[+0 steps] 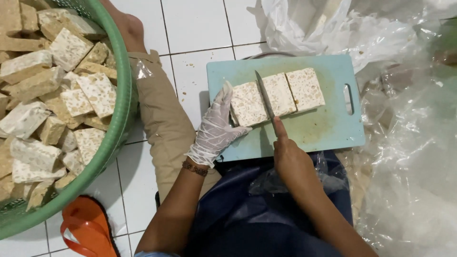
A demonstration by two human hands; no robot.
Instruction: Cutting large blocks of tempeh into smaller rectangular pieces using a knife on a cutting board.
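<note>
A pale slab of tempeh point(278, 96) lies on a light blue cutting board point(328, 128) on the floor, divided into three blocks. My left hand point(215, 131), in a thin clear glove, rests against the slab's left end. My right hand point(290, 159) grips a knife point(264, 97), forefinger along the spine. The blade lies in the cut between the left and middle blocks.
A big green basket point(119, 123) full of cut tempeh blocks stands at the left. My leg in tan trousers lies between basket and board. An orange sandal point(88, 228) sits at bottom left. Crumpled clear plastic sheets point(409, 157) cover the right side. White floor tiles show behind.
</note>
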